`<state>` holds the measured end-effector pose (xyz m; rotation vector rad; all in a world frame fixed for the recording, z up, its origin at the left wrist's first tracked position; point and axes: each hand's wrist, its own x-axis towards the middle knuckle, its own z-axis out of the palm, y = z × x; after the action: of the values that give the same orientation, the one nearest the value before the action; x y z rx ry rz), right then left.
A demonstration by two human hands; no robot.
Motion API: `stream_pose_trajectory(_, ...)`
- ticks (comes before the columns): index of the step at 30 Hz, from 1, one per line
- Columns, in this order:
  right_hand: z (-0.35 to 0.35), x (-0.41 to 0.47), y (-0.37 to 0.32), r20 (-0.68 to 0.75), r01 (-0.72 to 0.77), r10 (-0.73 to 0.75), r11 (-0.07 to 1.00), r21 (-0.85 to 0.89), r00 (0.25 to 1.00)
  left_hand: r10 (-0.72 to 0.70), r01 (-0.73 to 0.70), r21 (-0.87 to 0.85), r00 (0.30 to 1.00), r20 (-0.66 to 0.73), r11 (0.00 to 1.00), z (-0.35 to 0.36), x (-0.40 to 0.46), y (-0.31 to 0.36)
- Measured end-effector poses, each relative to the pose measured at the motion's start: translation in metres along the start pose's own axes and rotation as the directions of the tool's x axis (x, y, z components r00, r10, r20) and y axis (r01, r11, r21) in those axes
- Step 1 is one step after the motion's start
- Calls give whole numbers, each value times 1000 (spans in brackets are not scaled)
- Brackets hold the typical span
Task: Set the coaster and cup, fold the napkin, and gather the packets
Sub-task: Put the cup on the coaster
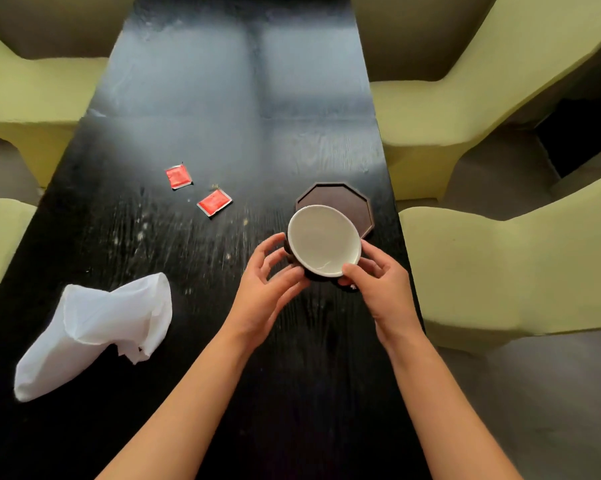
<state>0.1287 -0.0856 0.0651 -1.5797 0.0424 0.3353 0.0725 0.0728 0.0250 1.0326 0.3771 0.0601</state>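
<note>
I see two bare forearms, no sleeves reaching them. My left hand [268, 271] and right hand [378, 282] wear no rings, watches or gloves.

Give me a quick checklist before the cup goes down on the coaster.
1. Cup held by both hands: ok, left hand and right hand grip its sides.
2. Coaster flat on the table, top bare: ok.
3. Cup level: not ok, it tilts toward the camera.
4. Cup empty: ok, white inside shows nothing.
5. Cup over coaster: not ok, only partly overlapping its near edge.
6. Cup's base clean: cannot tell, hidden.
</note>
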Motion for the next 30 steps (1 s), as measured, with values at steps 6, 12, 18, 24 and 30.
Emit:
stream_pose_trajectory(6,-30,59,5,-49,-19,19,1000,-5,999,-45,44,-38,999,-24,998,44,55,-7)
stream_pose_trajectory(12,-44,105,18,-48,-3,-2,995,-103,999,-86,88,52,995,-48,995,54,102,-17)
stream_pose_trajectory(18,-45,169,27,-7,-96,96,994,-50,995,-135,155,175,984,-120,972,44,148,-19)
stream_pose_trajectory(24,-50,202,35,135,-213,207,977,29,969,-124,180,349,976,-178,920,37,193,-3)
stream_pose_trajectory(30,-49,212,52,90,-228,225,974,21,970,-141,187,381,979,-144,905,33,202,-11)
